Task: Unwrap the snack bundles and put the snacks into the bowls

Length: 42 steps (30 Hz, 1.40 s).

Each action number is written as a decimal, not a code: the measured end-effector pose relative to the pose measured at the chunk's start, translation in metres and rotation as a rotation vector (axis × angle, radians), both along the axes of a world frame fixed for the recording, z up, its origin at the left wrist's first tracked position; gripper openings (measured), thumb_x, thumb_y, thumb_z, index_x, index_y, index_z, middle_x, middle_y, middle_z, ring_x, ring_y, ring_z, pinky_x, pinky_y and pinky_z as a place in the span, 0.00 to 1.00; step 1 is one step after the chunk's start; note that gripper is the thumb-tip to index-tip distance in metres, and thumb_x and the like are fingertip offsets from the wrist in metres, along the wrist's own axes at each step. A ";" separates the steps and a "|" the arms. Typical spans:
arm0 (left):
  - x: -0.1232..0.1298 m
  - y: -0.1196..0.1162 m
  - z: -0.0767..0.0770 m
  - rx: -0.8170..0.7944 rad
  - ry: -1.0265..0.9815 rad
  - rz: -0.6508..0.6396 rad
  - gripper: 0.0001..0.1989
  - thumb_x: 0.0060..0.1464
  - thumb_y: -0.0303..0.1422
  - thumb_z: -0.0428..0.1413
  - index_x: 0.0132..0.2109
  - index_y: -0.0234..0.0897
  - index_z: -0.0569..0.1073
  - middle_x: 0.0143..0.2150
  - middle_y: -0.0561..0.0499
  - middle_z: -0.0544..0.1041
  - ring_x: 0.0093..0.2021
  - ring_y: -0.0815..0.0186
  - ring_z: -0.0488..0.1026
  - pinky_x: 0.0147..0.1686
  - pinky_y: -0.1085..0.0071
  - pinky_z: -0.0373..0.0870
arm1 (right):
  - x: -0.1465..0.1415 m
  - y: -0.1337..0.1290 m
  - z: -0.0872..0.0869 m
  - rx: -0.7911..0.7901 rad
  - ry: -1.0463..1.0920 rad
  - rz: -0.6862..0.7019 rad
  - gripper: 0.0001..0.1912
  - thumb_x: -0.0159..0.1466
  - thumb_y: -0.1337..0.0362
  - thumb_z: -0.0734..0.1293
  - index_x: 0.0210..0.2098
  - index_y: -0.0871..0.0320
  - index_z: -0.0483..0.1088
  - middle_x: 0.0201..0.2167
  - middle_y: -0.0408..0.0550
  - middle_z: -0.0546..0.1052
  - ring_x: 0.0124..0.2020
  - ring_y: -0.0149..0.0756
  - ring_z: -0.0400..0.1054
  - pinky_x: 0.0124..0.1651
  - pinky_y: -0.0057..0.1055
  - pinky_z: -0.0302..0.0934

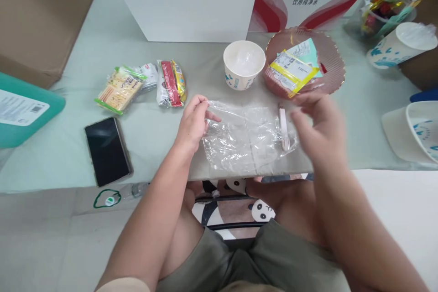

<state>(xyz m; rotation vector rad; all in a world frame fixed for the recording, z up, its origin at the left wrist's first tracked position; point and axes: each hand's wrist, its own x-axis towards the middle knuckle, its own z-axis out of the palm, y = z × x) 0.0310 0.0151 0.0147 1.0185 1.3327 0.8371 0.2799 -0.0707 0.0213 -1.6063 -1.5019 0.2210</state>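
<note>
A clear plastic bag lies crumpled and spread near the table's front edge. My left hand pinches its upper left corner between thumb and fingers. On the bag's right side rests a slim pale utility knife. My right hand, blurred by motion, hovers just right of the knife with thumb and forefinger apart; nothing shows between them. Behind it stands a pink translucent bowl holding flat packets, among them a yellow-and-white packet. A paper cup with clear plastic inside is left of the bowl.
Left on the table are a phone, a cracker packet, a red snack packet and a teal jug. A white box stands behind. On the right are a tilted cup and a white tub.
</note>
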 end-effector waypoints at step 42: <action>-0.009 -0.002 0.011 0.084 -0.084 -0.097 0.12 0.58 0.44 0.56 0.36 0.39 0.74 0.31 0.46 0.80 0.21 0.67 0.76 0.14 0.74 0.45 | -0.024 -0.014 -0.054 -0.061 0.113 0.092 0.17 0.65 0.64 0.66 0.54 0.50 0.67 0.66 0.57 0.65 0.69 0.50 0.62 0.64 0.54 0.64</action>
